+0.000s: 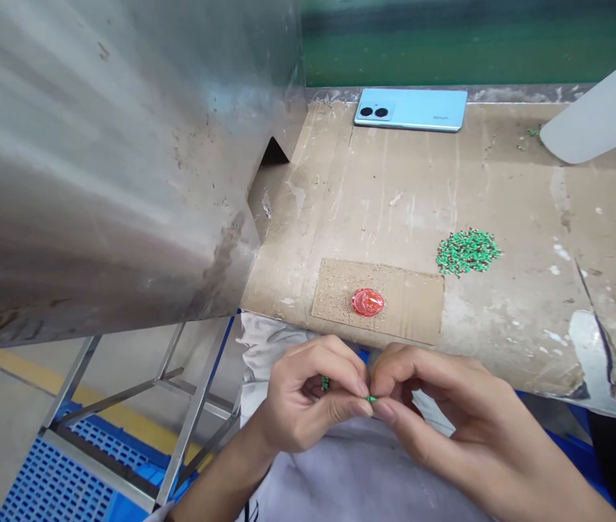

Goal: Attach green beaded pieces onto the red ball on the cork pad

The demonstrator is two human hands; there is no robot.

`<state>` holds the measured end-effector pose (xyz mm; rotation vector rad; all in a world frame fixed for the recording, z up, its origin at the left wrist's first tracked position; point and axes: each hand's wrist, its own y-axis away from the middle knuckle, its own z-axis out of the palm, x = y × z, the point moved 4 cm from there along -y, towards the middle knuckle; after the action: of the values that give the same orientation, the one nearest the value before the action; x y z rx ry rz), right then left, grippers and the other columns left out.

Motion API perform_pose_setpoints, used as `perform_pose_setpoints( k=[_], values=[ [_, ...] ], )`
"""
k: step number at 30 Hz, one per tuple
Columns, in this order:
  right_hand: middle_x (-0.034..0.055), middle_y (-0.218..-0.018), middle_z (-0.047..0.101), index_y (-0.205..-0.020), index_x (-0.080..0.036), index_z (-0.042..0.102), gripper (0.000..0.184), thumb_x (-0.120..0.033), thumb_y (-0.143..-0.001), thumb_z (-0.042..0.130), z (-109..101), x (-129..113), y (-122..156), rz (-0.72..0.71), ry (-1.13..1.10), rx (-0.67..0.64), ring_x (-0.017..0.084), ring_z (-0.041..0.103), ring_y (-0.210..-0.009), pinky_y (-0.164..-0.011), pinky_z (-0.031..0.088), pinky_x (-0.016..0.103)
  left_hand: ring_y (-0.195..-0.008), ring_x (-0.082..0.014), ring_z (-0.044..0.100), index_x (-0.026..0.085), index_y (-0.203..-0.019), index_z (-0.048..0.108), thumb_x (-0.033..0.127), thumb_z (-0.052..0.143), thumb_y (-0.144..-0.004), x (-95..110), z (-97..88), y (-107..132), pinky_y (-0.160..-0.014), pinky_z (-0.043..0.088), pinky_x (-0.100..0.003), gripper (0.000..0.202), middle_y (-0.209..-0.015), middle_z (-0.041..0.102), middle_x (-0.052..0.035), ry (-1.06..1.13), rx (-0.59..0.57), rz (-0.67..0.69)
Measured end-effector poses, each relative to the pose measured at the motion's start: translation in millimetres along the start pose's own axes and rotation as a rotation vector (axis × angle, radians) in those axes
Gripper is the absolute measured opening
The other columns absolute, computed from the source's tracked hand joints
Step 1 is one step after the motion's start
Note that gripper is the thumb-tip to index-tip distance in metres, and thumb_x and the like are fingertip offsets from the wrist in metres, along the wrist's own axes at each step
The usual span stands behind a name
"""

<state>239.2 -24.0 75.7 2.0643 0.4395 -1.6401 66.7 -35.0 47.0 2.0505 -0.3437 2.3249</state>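
My left hand (313, 395) and my right hand (443, 406) meet fingertip to fingertip just in front of the bench edge. Pinched between both thumbs and forefingers is a tiny green piece (371, 399), mostly covered by the fingertips. More small green pieces (324, 382) show inside the curled fingers of my left hand. Past the hands, a red oval lump (367, 302), shiny and clear-looking, sits on a small cardboard sheet (416, 304) dotted with crumbs. To its right lies a pile of small green pieces (469, 251) with pale and dark ends.
A light blue phone (416, 110) lies face down at the back of the cardboard-covered bench (395, 181). A white cylinder (601, 109) slants in at right. A large metal panel (122, 145) walls off the left, above a metal frame and blue perforated plastic (62, 478).
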Motion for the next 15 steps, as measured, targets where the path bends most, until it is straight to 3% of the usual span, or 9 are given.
perform_pose_setpoints(
  k=[7, 15],
  values=[
    [-0.0024, -0.084, 0.072, -0.093, -0.027, 0.067, 0.012, -0.026, -0.105, 0.064, 1.3, 0.9, 1.7, -0.018, 0.009, -0.002, 0.012, 0.067, -0.073, -0.064, 0.056, 0.021, -0.071, -0.0159, 0.077, 0.022, -0.089, 0.077, 0.028, 0.085, -0.094, 0.4, -0.8, 0.5, -0.067, 0.06, -0.023, 0.011, -0.079, 0.081, -0.0023, -0.022, -0.003, 0.128],
    [-0.0053, -0.087, 0.073, -0.104, -0.027, 0.065, 0.013, -0.014, -0.103, 0.063, -2.7, -9.3, 2.4, -0.22, 0.09, 0.012, 0.009, 0.072, -0.075, -0.07, 0.059, 0.016, -0.067, -0.0134, 0.076, 0.017, -0.096, 0.075, 0.019, 0.07, -0.105, 1.0, 5.2, 1.8, -0.064, 0.059, -0.018, 0.01, -0.066, 0.077, -0.0003, -0.068, 0.057, 0.404]
  ],
)
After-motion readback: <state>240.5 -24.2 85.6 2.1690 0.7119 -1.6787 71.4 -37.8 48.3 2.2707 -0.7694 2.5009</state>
